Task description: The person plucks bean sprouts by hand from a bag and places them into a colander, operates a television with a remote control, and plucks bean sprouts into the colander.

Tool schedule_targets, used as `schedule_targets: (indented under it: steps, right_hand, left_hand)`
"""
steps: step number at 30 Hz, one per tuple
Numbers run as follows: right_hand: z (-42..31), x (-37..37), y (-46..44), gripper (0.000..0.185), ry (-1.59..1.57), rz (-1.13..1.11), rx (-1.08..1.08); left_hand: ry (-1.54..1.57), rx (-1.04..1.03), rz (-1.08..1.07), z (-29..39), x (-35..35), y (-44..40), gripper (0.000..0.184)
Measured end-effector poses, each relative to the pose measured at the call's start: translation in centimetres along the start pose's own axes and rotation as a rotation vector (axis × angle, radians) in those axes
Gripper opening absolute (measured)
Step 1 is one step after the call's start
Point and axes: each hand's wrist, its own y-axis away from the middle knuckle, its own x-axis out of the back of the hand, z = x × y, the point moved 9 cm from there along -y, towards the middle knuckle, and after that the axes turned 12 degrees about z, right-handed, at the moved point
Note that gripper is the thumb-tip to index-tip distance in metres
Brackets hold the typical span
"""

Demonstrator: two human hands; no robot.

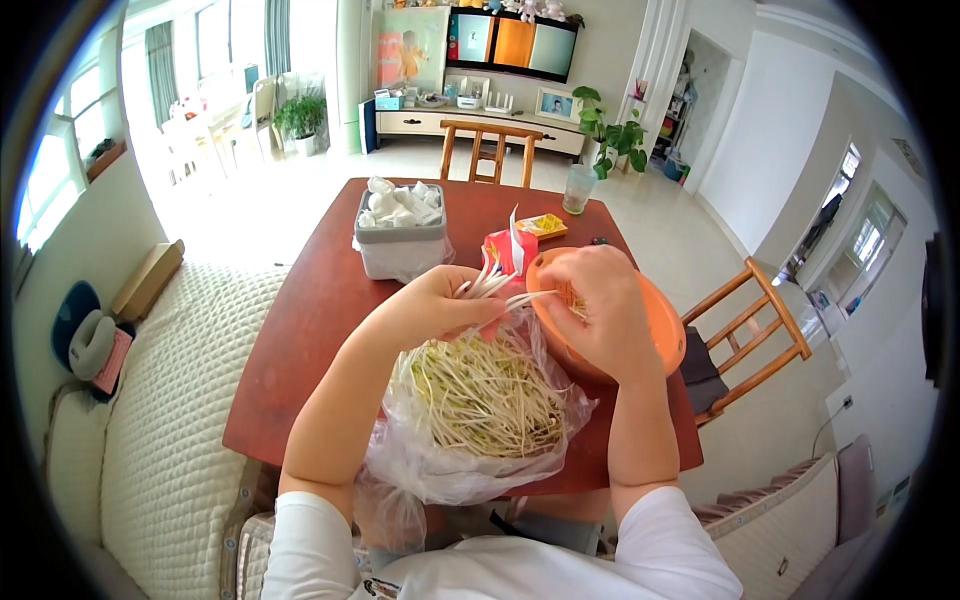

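Note:
My left hand (432, 303) is closed around a small bunch of white bean sprouts (488, 282), whose ends stick out past the thumb and fingers. The fingers of my right hand (605, 310) pinch the end of a sprout that reaches across from the left hand. Beneath the right hand is an orange basin (660, 318), with some thin pieces visible inside. A large heap of bean sprouts (485, 395) lies in an opened clear plastic bag (425, 482) at the table's near edge, below both hands.
On the red-brown table (300, 340) stand a grey bin (400, 236) full of crumpled tissues and a glass (578, 190). A red packet (512, 252) and a yellow packet (541, 226) lie behind my hands. Wooden chairs (750, 340) stand at the right and far sides.

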Motion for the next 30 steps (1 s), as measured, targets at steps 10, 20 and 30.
schedule_targets:
  steps: [10,20,30]
  right_hand:
    - [-1.7,0.3,-0.3,0.018,0.165,0.063,0.237]
    - [1.5,-1.6,0.6,0.011,-0.117,-0.085,-0.073]
    - [6.0,-4.0,3.6,0.007,-0.695,-0.111,-0.818]
  left_hand:
    - [-0.055,-0.02,0.03,-0.1,0.2,-0.2,0.014]
    - [-0.049,-0.008,0.008,0.0,0.0,0.0,0.013]
    - [0.317,-0.008,-0.005,-0.2,0.9,-0.4,0.013]
